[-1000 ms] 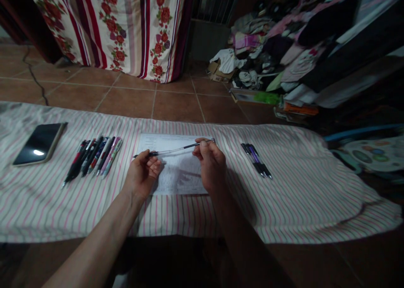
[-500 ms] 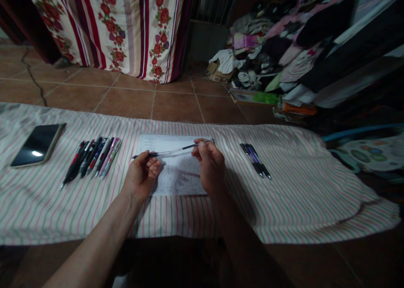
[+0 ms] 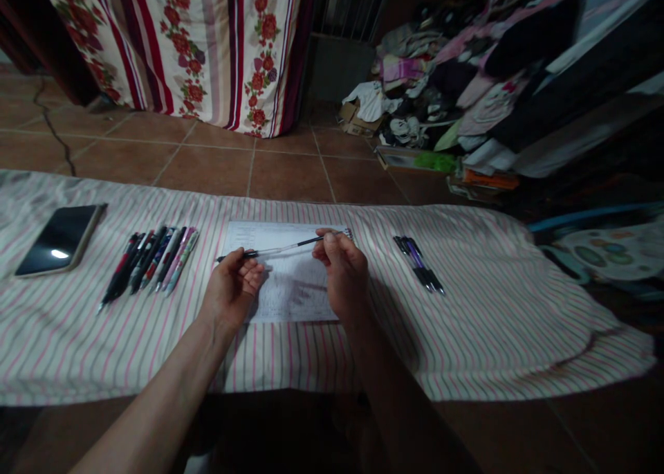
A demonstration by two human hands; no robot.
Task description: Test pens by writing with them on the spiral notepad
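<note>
Your left hand (image 3: 234, 284) pinches a slim black pen barrel (image 3: 251, 254), your right hand (image 3: 343, 270) a thin clear-and-black refill (image 3: 307, 241), likely light, bendable, best held by its ends.

2 hands (image 3: 236, 287) (image 3: 346, 273) — pen parts (image 3: 251, 254) — above paper (image 3: 290, 301)
</note>
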